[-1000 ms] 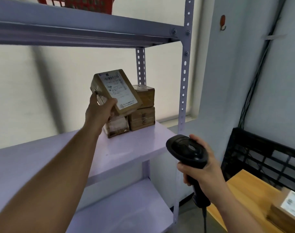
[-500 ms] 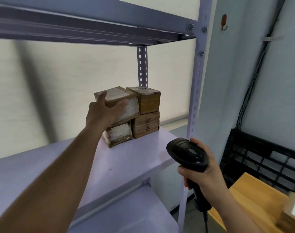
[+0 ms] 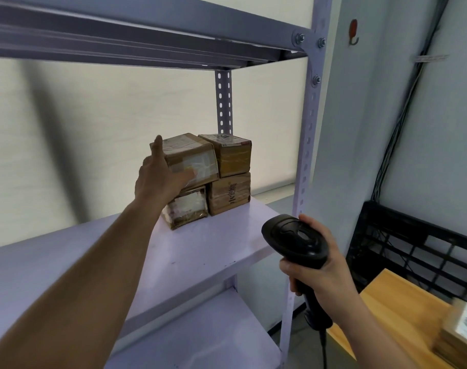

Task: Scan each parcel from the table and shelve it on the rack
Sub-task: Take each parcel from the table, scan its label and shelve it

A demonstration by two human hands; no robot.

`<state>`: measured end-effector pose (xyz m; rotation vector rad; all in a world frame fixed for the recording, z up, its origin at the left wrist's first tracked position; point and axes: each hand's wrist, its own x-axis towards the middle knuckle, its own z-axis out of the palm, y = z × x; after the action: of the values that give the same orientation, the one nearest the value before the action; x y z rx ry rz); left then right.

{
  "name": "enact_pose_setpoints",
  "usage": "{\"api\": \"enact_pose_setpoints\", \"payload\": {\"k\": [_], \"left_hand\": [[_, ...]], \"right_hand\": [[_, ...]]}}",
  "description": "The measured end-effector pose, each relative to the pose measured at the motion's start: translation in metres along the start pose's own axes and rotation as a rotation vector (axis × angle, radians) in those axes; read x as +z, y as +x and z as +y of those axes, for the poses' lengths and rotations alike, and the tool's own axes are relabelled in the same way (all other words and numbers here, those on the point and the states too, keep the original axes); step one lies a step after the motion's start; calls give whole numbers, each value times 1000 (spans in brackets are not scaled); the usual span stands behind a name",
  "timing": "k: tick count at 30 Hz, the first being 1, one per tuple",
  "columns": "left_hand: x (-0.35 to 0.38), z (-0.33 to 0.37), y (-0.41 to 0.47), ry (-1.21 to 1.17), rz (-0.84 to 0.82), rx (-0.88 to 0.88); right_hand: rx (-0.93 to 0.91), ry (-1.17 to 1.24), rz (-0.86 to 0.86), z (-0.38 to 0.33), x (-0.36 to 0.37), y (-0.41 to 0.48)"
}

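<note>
A brown taped parcel (image 3: 192, 153) sits on top of another parcel (image 3: 188, 206) at the back of the lilac rack shelf (image 3: 200, 249). My left hand (image 3: 160, 182) rests against its left front corner, one finger straight up along the side and the thumb on the front face. Two more parcels (image 3: 235, 155) (image 3: 229, 193) are stacked right beside it. My right hand (image 3: 325, 272) grips the black barcode scanner (image 3: 296, 238) by its handle, low and in front of the shelf's right end.
The rack's front post (image 3: 304, 155) stands between the scanner and the wall. An upper shelf (image 3: 120, 35) hangs overhead and a lower shelf (image 3: 200, 336) lies below. At the right are a wooden table (image 3: 394, 310) with a labelled parcel (image 3: 461, 328) and a black crate (image 3: 413, 241).
My left hand carried the parcel from mid-air onto the left stack, label turned away, and its fingers have loosened. The scanner hand stayed about where it was.
</note>
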<state>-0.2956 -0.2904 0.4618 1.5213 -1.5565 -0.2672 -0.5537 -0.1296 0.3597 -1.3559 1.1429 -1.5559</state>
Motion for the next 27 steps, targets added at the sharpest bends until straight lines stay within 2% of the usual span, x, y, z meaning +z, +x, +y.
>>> {"api": "enact_pose_setpoints", "payload": {"k": [7,11,18,27], "left_hand": [[-2,27,-40,109,185,91],[8,44,-80,63,240,248],[69,76,-174,6,36,397],[161,99,-289,-84,-317,307]], "right_hand": [[-38,9,13,-5,-23,-22],[-48,6,17,-6,-41,-41],[-49,-61,40,-9,-86,-89],[-37,-136,137,3,-163,-161]]}}
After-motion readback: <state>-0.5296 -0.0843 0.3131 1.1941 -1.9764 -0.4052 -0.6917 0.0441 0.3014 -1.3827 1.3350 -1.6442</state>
